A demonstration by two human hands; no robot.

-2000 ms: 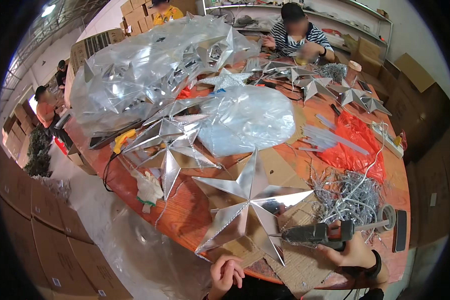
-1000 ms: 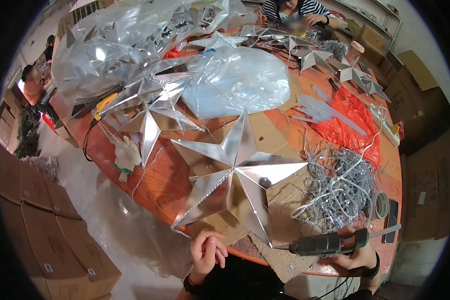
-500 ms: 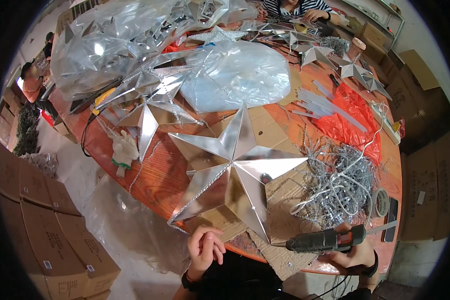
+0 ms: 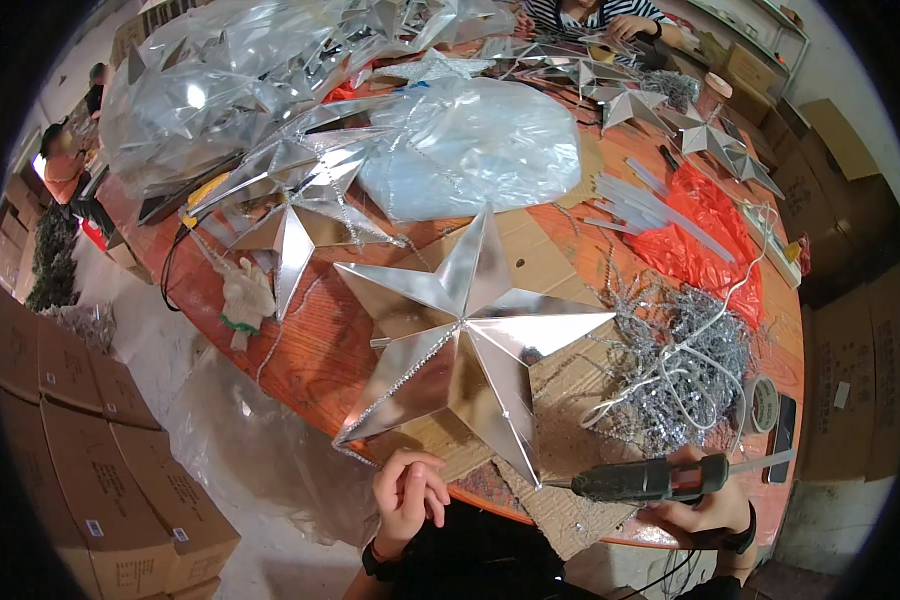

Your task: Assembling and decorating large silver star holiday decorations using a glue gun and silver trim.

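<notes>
A large silver five-pointed star (image 4: pixel 488 288) lies on brown cardboard in front of me. A thin strand of silver tinsel (image 4: pixel 395 388) runs along its lower left arm, from the centre to the tip. My right hand (image 4: pixel 705 505) is wrapped round a black glue gun (image 4: pixel 630 481), with a translucent glue stick (image 4: pixel 762 462) jutting from its back end. The gun's nozzle meets the tip of the star's lower right arm. Beside the lower left arm, at the table's edge, my left hand (image 4: pixel 408 498) is raised with loosely bent fingers and nothing visible in them.
Right of the star lie tangled silver tinsel (image 4: pixel 670 390) with a white cord, a tape roll (image 4: pixel 761 405), a phone (image 4: pixel 782 440) and glue sticks (image 4: pixel 635 205) on a red bag (image 4: pixel 695 230). Behind are more stars (image 4: pixel 295 240) and plastic bags (image 4: pixel 480 150). A person (image 4: pixel 590 15) sits opposite.
The star's upper and left arms have shifted very slightly, and a bright spot now shows at the lower right tip by the nozzle. Both hands stay nearly still.
</notes>
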